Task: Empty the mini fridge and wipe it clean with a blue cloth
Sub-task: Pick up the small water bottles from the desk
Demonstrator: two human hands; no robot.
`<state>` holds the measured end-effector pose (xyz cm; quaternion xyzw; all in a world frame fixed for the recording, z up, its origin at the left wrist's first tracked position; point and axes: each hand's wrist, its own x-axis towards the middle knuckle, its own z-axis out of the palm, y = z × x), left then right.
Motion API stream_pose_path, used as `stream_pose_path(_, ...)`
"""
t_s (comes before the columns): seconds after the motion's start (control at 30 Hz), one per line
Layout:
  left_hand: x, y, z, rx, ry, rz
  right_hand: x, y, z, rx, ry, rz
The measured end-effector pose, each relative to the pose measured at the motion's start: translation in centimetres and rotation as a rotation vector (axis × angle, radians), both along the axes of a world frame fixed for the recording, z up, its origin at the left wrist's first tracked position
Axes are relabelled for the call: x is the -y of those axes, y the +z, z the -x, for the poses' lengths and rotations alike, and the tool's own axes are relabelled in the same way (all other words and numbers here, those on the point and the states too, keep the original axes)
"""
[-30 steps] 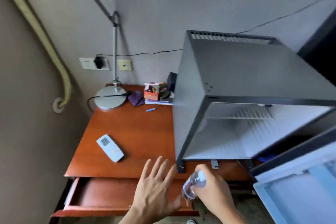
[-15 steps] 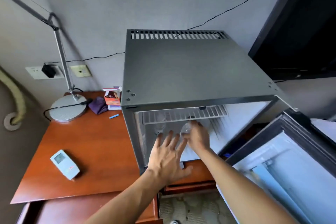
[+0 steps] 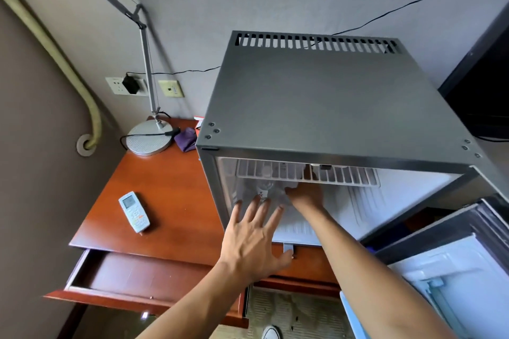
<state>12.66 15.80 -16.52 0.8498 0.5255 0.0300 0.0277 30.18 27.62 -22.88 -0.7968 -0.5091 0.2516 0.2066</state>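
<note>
Your right hand [image 3: 307, 195] is deep inside the grey metal mini fridge [image 3: 325, 107], just under the white wire shelf [image 3: 344, 177]. Its grip is hard to see, so you cannot tell if the fingers are curled round anything. Something clear and blurry sits just beside it, but you cannot tell what it is. Your left hand [image 3: 252, 242] is in front of the fridge opening with a wide-apart grip, fingers spread and holding nothing. The fridge stands on the red-brown wooden bench [image 3: 154, 201], and its white-lined door [image 3: 451, 264] swings out to your right. A white remote control [image 3: 134, 212] lies flat on the bench. A silver desk lamp [image 3: 148, 137] stands near the wall with a purple cloth [image 3: 187, 138] beside its round base. The bench's drawer [image 3: 132, 272] is pulled out.
</note>
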Motion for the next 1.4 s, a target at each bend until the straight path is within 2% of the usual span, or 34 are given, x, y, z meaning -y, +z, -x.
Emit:
stream_pose_path(0.1, 1.2, 0.9, 0.7, 0.002, -0.014, -0.010, 2.6, 1.4, 0.0, -0.074, -0.055, -0.112)
stream_pose_path(0.2, 2.5, 1.9, 1.7, 0.025, -0.033, -0.047, 7.2, 2.9, 0.4, 0.038, 0.039, -0.235)
stream_pose_path(0.3, 4.3, 3.0, 3.0, 0.051, -0.056, -0.082, 13.2, 4.1, 0.8, 0.313, 0.224, -0.331)
stream_pose_path(0.4, 6.7, 4.3, 5.3, 0.076, -0.091, -0.112, 18.8, 6.3, 1.7, 0.593, 0.283, -0.331)
stream_pose_path(0.63, 13.0, 5.9, 8.6, 0.212, -0.226, -0.143, 28.7, 16.6, 0.7, 0.956, 0.103, -0.284)
stream_pose_path(0.73, 16.5, 6.3, 8.1, 0.268, -0.293, -0.107, 33.5, 21.9, -2.3, 1.077, -0.086, -0.123)
stream_pose_path(0.8, 18.5, 6.6, 7.2, 0.324, -0.336, -0.109, 36.3, 24.4, -4.9, 1.053, -0.212, 0.097)
stream_pose_path(0.87, 20.2, 7.4, 5.9, 0.374, -0.384, -0.145, 39.0, 25.4, -6.8, 0.967, -0.235, 0.278)
stream_pose_path(1.03, 23.7, 10.3, 3.2, 0.390, -0.451, -0.153, 40.9, 25.8, -5.6, 0.958, -0.129, 0.397)
stream_pose_path(1.17, 25.9, 12.6, 1.8, 0.409, -0.467, -0.167, 40.3, 26.7, -2.4, 1.003, -0.005, 0.371)
stream_pose_path(1.3, 27.9, 14.5, 1.9, 0.600, -0.474, -0.190, 39.6, 28.2, -0.3, 1.045, 0.220, 0.178)
stream_pose_path(1.4, 27.3, 15.5, 3.9, 0.612, -0.381, -0.152, 37.6, 29.1, 1.1, 0.921, 0.327, 0.028)
